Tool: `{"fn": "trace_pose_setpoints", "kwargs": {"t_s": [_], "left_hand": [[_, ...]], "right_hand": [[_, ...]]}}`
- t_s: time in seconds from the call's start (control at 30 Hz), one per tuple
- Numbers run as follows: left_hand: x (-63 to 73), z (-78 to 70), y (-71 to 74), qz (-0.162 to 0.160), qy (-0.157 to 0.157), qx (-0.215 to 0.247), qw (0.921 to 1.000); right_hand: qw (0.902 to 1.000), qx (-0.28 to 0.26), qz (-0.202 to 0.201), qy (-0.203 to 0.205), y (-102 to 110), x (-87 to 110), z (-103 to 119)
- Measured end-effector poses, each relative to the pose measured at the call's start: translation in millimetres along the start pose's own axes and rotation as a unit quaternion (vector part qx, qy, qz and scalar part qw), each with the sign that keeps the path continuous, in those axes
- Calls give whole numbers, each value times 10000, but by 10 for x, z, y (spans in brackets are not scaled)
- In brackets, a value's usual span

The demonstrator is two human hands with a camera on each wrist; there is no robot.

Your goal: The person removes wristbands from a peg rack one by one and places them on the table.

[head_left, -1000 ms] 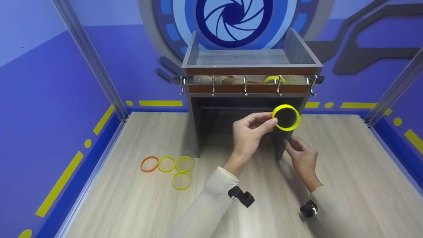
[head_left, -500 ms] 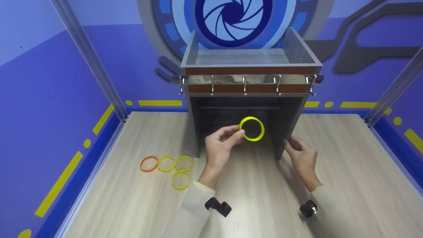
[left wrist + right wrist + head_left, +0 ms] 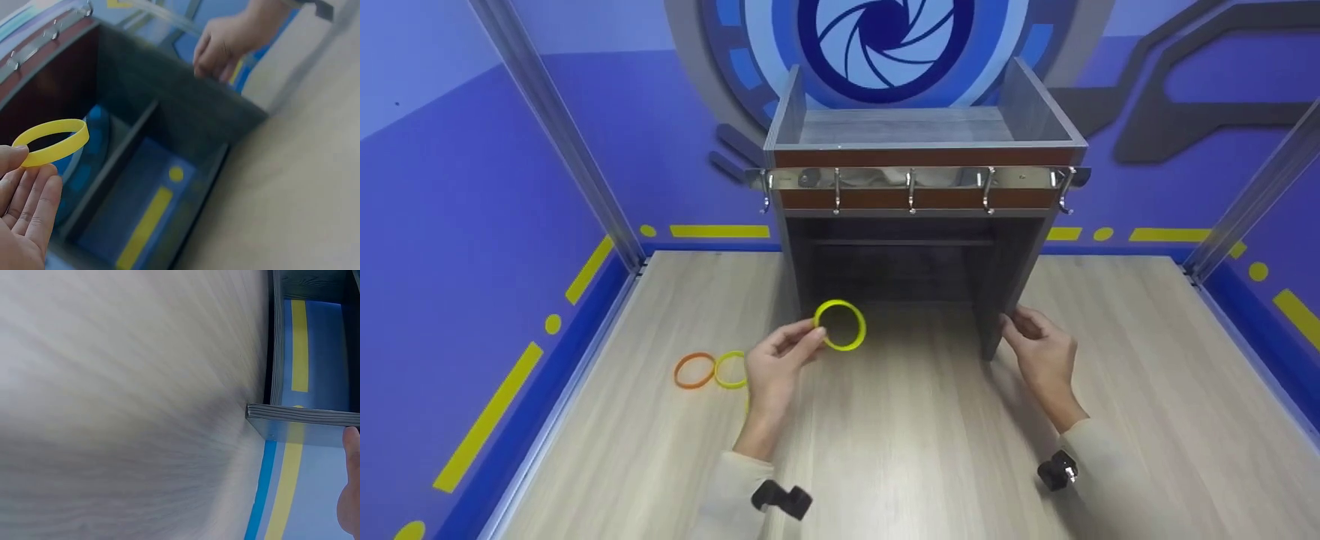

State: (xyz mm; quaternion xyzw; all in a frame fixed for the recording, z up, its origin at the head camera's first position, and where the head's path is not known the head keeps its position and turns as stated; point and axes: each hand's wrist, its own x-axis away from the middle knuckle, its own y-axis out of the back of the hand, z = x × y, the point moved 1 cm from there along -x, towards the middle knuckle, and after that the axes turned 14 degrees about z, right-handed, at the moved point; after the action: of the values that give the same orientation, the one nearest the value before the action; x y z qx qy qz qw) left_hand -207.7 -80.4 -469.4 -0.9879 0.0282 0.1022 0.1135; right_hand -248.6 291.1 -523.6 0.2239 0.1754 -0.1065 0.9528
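Note:
In the head view my left hand pinches a yellow wristband between thumb and fingers, in front of the lower left of a grey wooden hook rack. The left wrist view shows the band gripped at one side, the remaining fingers extended below it. My right hand holds the lower front edge of the rack's right side panel; its thumb lies at that edge in the right wrist view. On the table, an orange wristband lies beside a yellow one, partly behind my left hand.
Several metal hooks stick out from a rail across the rack's front. An open tray tops the rack, with a bay beneath the rail. Blue walls enclose the wooden table on the left, back and right.
The left hand has moved left and down from the rack's right side with the yellow wristband, and now covers part of the bands on the table. The right hand stays at the panel.

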Motion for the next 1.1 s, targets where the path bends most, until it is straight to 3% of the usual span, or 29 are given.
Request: {"fn": "trace_pose_setpoints", "kwargs": {"t_s": [0.23,0.37,0.6,0.9,1.1], "left_hand": [[129,80,502,-496,224,-244,9982],[219,92,724,-627,238,-634,9957],[360,104,1099,-884,335,-924,9912],[575,206,1511,-1314,1018,-1501,9746],[666,252,1637,-1453,1485,-1597,9651]], "right_hand": [[9999,23,-2,-100,-6,-10,4],[10000,16,23,-87,-9,-10,0],[9998,64,73,-151,-9,-10,14],[9998,108,64,-149,-6,-13,19],[9998,13,88,-191,-8,9,10]]}}
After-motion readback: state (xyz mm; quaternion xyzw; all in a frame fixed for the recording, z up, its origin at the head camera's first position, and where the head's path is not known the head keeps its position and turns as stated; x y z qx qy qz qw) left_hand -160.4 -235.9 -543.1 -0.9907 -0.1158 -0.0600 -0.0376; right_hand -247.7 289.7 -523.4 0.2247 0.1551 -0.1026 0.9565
